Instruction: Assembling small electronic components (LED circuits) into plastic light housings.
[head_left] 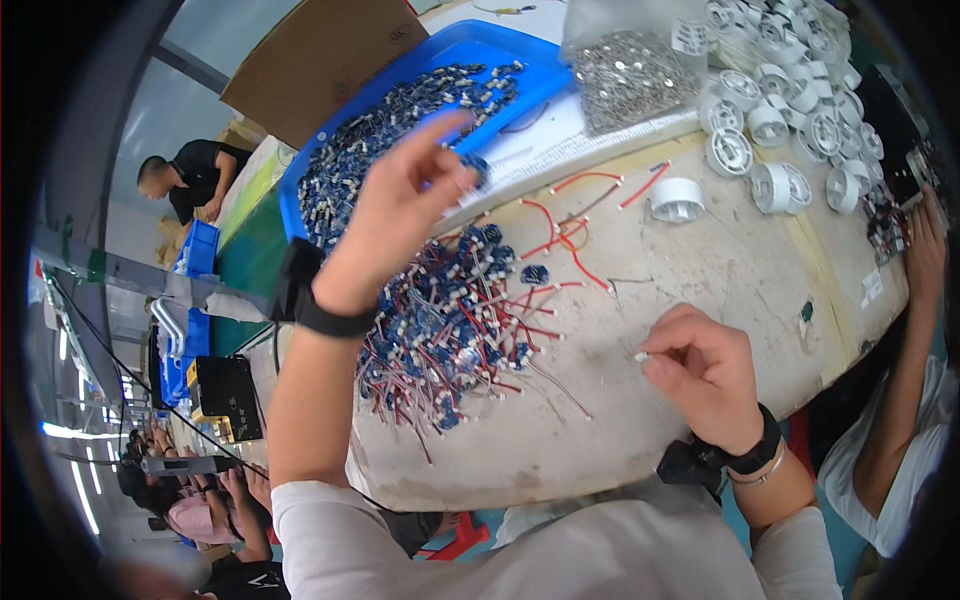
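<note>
My left hand [400, 205], slightly smeared by motion, is raised beside the blue tray with its thumb and fingers closed on a small blue circuit board [479, 170]. Below it spreads a heap of blue boards with red and grey wires [450, 335]. My right hand [705, 375] hovers over the near right of the table, pinching a small white connector [641, 357]; whether a wire hangs from it is hidden. A single blue board [535, 274] lies at the heap's right edge. Several loose red wires [578, 255] are scattered beyond it.
A blue tray [293, 205] full of boards stands at the far left, before a cardboard box [320, 65]. Behind are a clear bag of small metal parts [640, 80] and piled white round housings [770, 125]. One housing [678, 200] sits apart. A co-worker's arm [915, 300] reaches in at right.
</note>
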